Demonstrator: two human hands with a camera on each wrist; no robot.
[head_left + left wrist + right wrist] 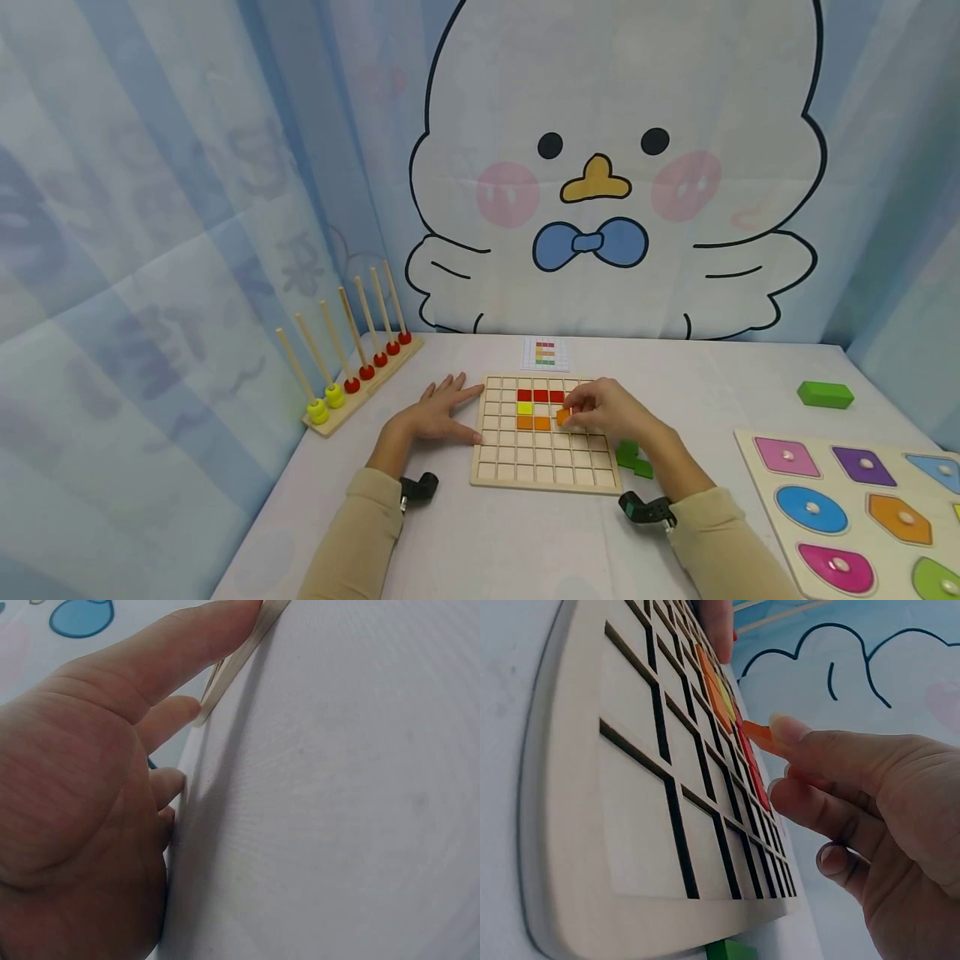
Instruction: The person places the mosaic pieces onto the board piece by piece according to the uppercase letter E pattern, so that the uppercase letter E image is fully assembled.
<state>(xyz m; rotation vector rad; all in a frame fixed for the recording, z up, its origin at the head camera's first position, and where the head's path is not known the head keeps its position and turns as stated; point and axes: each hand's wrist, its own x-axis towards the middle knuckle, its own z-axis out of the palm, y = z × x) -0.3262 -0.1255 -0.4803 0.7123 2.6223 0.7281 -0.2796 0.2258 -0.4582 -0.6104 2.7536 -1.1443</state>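
A wooden grid board [540, 477] lies on the table between the two hands. Three red tiles [540, 396] fill part of one row, with a yellow tile [524, 408] below the leftmost and two orange tiles [533, 423] under that. My right hand [618, 410] pinches another orange tile [757, 735] between thumb and fingers, just over the board right of the laid orange pair. At the board's left edge rests my left hand [438, 412], fingers spread, thumb and index touching the frame. In the left wrist view its thumb [187, 645] lies along the wooden edge.
Beyond the board lies a pattern card [545, 354]. A peg abacus [367, 387] with red and yellow beads stands at the left. Green tiles [634, 460] sit by the board's right edge, a green block [825, 394] farther right, and a shape puzzle [787, 517] front right.
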